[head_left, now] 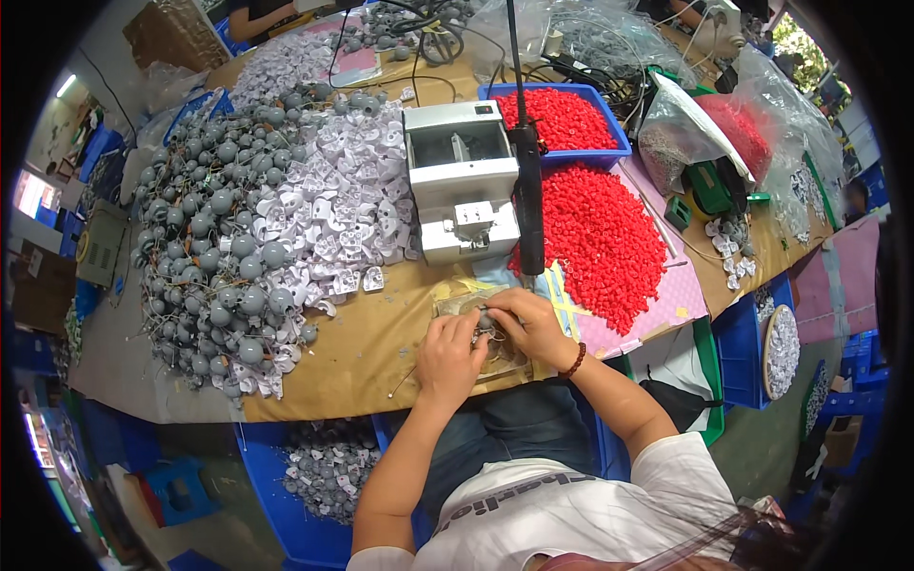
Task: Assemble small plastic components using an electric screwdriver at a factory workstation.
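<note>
Both hands meet just below frame centre on the brown table (362, 352); left hand (450, 357) and right hand (529, 326) curl narrowly, fingertips pinching a small grey round part (486, 322) between them; its long axis cannot be told; a black hanging screwdriver (526, 190) points straight down, just above.

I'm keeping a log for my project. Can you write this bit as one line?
left hand: holds small grey part | right hand: touches same part | hanging screwdriver: above | red caps: right
</note>
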The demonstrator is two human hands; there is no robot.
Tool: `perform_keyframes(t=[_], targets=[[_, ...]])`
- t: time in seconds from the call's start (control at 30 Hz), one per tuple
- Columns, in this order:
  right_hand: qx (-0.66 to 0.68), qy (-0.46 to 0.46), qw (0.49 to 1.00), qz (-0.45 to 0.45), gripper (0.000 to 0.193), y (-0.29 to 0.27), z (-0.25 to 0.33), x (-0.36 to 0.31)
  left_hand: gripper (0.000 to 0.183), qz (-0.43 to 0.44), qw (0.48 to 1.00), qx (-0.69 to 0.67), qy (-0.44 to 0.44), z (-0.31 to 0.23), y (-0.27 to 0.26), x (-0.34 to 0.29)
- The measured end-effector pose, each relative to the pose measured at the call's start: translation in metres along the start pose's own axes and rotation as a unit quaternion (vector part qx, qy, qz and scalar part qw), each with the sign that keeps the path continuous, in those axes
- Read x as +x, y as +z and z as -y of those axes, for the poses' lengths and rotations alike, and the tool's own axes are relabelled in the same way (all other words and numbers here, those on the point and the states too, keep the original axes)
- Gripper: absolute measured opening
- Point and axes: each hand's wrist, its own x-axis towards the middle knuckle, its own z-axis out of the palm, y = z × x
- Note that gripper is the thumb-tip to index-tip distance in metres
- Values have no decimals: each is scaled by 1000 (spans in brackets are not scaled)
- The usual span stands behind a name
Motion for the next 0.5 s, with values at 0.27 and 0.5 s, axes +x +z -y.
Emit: perform_keyframes(t=[0.27, 0.5], targets=[[24, 23, 999, -25, 9, 8, -8, 3, 39, 5, 1000, 1, 7, -2, -2, 1], [127, 252, 959, -33, 15, 21, -1, 11, 39, 4, 1000, 2, 9, 0, -3, 0]])
